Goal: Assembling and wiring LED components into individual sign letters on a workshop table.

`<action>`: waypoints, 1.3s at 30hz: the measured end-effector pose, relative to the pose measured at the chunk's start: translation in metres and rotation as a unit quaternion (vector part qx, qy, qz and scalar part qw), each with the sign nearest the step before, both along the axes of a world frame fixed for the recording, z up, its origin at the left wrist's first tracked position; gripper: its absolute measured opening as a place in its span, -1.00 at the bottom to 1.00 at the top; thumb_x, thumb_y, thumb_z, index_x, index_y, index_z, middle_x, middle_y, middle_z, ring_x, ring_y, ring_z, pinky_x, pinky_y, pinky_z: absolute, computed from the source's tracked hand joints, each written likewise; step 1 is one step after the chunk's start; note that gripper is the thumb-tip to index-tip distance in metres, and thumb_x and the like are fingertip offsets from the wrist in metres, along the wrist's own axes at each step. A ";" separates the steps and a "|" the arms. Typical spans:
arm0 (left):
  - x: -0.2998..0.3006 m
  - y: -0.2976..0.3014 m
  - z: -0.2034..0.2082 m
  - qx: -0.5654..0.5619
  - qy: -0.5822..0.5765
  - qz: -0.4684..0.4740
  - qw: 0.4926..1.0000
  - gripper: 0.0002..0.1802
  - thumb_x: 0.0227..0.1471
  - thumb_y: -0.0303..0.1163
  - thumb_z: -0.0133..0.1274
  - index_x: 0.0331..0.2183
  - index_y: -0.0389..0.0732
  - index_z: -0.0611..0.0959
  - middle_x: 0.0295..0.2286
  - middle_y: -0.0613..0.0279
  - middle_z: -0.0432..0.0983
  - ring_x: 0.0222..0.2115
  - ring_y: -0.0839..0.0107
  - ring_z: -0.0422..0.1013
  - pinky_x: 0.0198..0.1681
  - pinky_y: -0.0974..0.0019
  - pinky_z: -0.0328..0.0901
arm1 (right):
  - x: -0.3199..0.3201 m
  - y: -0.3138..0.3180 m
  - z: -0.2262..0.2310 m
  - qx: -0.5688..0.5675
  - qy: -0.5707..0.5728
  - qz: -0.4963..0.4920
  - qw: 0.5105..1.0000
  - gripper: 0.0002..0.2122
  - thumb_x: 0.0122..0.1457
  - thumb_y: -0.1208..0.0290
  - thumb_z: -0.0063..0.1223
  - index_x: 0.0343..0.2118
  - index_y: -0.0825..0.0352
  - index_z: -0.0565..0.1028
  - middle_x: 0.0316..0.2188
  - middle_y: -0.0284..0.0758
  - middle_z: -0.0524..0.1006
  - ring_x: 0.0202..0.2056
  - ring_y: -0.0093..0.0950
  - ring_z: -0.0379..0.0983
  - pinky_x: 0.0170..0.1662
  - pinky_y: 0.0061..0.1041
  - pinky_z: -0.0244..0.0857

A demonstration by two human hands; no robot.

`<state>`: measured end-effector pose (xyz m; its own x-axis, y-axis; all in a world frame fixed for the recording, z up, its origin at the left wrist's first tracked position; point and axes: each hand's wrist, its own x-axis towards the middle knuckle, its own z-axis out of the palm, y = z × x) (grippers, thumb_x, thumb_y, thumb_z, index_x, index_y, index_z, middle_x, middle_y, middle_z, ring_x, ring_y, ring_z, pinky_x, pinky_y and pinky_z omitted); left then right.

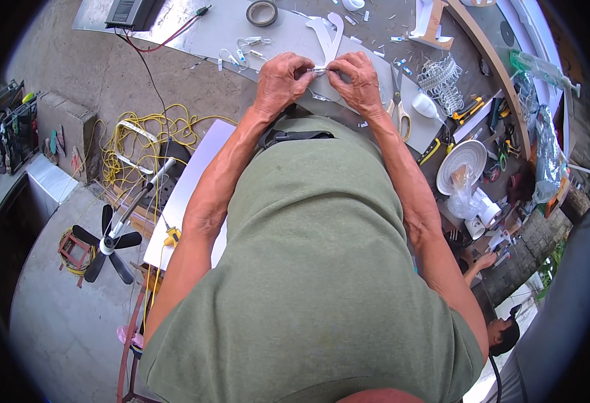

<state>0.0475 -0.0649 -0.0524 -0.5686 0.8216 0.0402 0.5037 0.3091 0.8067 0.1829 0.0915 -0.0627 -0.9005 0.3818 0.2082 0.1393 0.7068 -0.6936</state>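
My left hand (284, 82) and my right hand (356, 82) meet at the far side of the table, both closed in a pinch. Between their fingertips is a small thin whitish piece (320, 69), perhaps a wire or a small light module; it is too small to tell. Just beyond my fingers lies a white curved, letter-like shape (328, 40). Left of it, several small white modules on thin wires (242, 52) lie on the grey sheet (204, 30). Scissors (401, 115) with light handles lie to the right of my right hand.
A black tape roll (262, 13) and a dark box with leads (130, 12) sit at the far left. Rightward are a tangle of white wired modules (442, 84), pliers (468, 109) and a white round dish (461, 166). Another person's hand (487, 260) shows lower right.
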 end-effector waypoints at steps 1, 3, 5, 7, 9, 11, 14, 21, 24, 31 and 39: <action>0.000 0.000 0.000 -0.001 0.003 0.004 1.000 -0.81 -0.09 -0.40 0.33 -0.34 -0.22 0.75 -0.47 0.21 0.61 -0.51 0.44 0.51 -0.39 0.38 0.41 | 0.000 0.000 0.000 0.000 0.000 0.000 1.000 -0.91 0.00 0.44 0.28 -0.39 0.20 0.62 -0.40 -0.44 0.56 -0.27 -0.41 0.42 -0.15 -0.38 0.26; 0.000 0.001 -0.001 -0.002 0.002 0.003 1.000 -0.82 -0.08 -0.40 0.32 -0.35 -0.21 0.76 -0.47 0.22 0.61 -0.51 0.44 0.51 -0.39 0.38 0.41 | 0.000 0.001 0.000 0.001 0.001 0.002 1.000 -0.90 0.00 0.44 0.28 -0.39 0.20 0.62 -0.40 -0.43 0.56 -0.27 -0.41 0.42 -0.15 -0.38 0.26; 0.000 0.001 0.000 -0.003 0.001 0.002 1.000 -0.84 -0.08 -0.40 0.32 -0.36 -0.20 0.76 -0.47 0.22 0.61 -0.51 0.44 0.51 -0.39 0.38 0.41 | 0.000 0.001 -0.001 -0.001 0.002 0.003 1.000 -0.90 0.00 0.44 0.28 -0.39 0.20 0.62 -0.39 -0.43 0.56 -0.27 -0.41 0.42 -0.15 -0.37 0.26; 0.000 0.001 0.000 -0.006 -0.001 0.006 1.000 -0.85 -0.08 -0.41 0.32 -0.37 -0.19 0.77 -0.47 0.24 0.62 -0.51 0.44 0.50 -0.40 0.38 0.40 | 0.001 0.001 -0.001 -0.004 0.003 0.005 1.000 -0.90 0.00 0.44 0.28 -0.38 0.20 0.62 -0.39 -0.43 0.56 -0.26 -0.40 0.42 -0.14 -0.37 0.26; 0.000 0.001 0.000 -0.008 -0.002 0.005 1.000 -0.86 -0.08 -0.41 0.32 -0.37 -0.19 0.77 -0.48 0.24 0.62 -0.52 0.44 0.50 -0.40 0.38 0.40 | 0.001 0.002 0.000 -0.012 -0.005 0.010 1.000 -0.89 0.00 0.45 0.28 -0.37 0.21 0.61 -0.38 -0.42 0.56 -0.24 -0.39 0.42 -0.12 -0.36 0.26; 0.000 0.001 -0.001 -0.009 -0.003 0.005 1.000 -0.86 -0.08 -0.41 0.32 -0.38 -0.19 0.77 -0.48 0.24 0.62 -0.52 0.44 0.50 -0.41 0.38 0.39 | 0.003 0.004 0.001 -0.023 -0.007 0.016 1.000 -0.88 0.00 0.45 0.28 -0.36 0.21 0.61 -0.37 -0.41 0.56 -0.24 -0.39 0.42 -0.11 -0.36 0.27; -0.001 0.002 -0.002 0.001 -0.001 0.004 1.000 -0.86 -0.09 -0.41 0.32 -0.38 -0.19 0.77 -0.49 0.24 0.62 -0.53 0.44 0.49 -0.41 0.37 0.39 | 0.003 0.007 0.002 -0.038 -0.011 0.024 0.999 -0.88 0.01 0.46 0.28 -0.35 0.22 0.61 -0.37 -0.41 0.55 -0.23 -0.38 0.42 -0.09 -0.36 0.27; -0.001 0.004 -0.002 -0.003 -0.016 0.009 1.000 -0.88 -0.11 -0.41 0.32 -0.42 -0.17 0.77 -0.50 0.24 0.62 -0.49 0.36 0.51 -0.38 0.31 0.39 | 0.002 0.006 0.003 -0.040 -0.024 0.023 0.999 -0.88 0.02 0.44 0.27 -0.35 0.22 0.61 -0.38 -0.40 0.54 -0.23 -0.37 0.41 -0.07 -0.35 0.26; -0.001 0.004 -0.001 -0.002 -0.028 0.011 1.000 -0.90 -0.13 -0.39 0.31 -0.45 -0.15 0.76 -0.51 0.22 0.61 -0.46 0.28 0.52 -0.36 0.24 0.38 | 0.002 0.006 0.002 -0.026 -0.036 0.026 0.999 -0.87 0.03 0.40 0.26 -0.33 0.22 0.61 -0.38 -0.40 0.53 -0.24 -0.37 0.40 -0.07 -0.35 0.24; -0.001 0.004 -0.001 -0.003 -0.023 0.010 1.000 -0.91 -0.12 -0.40 0.29 -0.45 -0.15 0.76 -0.50 0.21 0.61 -0.44 0.24 0.53 -0.34 0.23 0.39 | -0.001 0.001 0.006 -0.014 -0.036 0.023 0.999 -0.85 0.03 0.38 0.27 -0.30 0.18 0.61 -0.40 -0.42 0.52 -0.26 -0.40 0.40 -0.13 -0.37 0.22; -0.002 0.004 -0.002 -0.006 0.015 -0.004 1.000 -0.88 -0.10 -0.42 0.30 -0.40 -0.19 0.77 -0.49 0.24 0.63 -0.51 0.39 0.51 -0.38 0.34 0.40 | -0.002 -0.001 -0.001 0.024 -0.026 0.015 0.999 -0.88 0.04 0.36 0.29 -0.34 0.14 0.63 -0.43 -0.45 0.50 -0.30 -0.44 0.39 -0.20 -0.39 0.18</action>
<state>0.0457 -0.0613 -0.0547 -0.5615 0.8261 0.0472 0.5297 0.3150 0.7875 0.1813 0.0910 -0.0639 -0.9215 0.3449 0.1784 0.1523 0.7437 -0.6509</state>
